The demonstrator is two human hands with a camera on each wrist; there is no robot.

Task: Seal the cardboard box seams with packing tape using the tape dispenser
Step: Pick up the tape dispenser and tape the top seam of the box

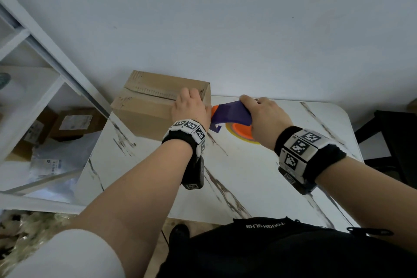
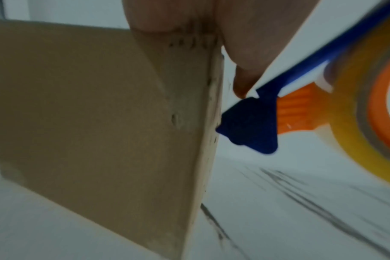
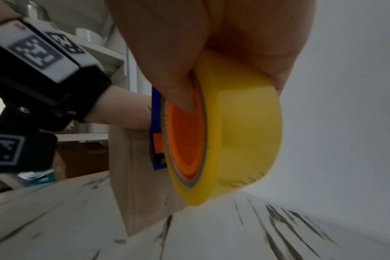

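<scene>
A brown cardboard box point(image 1: 144, 106) stands at the far left of the white marble-pattern table point(image 1: 259, 176), its top flaps closed along a centre seam. My left hand point(image 1: 189, 108) rests flat on the box's top right corner, and its thumb point(image 2: 245, 73) hangs down the right side. My right hand point(image 1: 266, 117) grips the blue and orange tape dispenser point(image 1: 230, 114) with its yellow tape roll point(image 3: 245, 140). The dispenser's blue nose point(image 2: 249, 126) sits just off the upper right side of the box point(image 2: 78, 114). Whether the nose touches the cardboard cannot be told.
A white shelf unit point(image 1: 45, 79) stands left of the table, holding cardboard boxes point(image 1: 74, 124) and plastic-wrapped packages. A dark chair point(image 1: 388, 142) is off the table's right edge. A plain wall runs close behind the box.
</scene>
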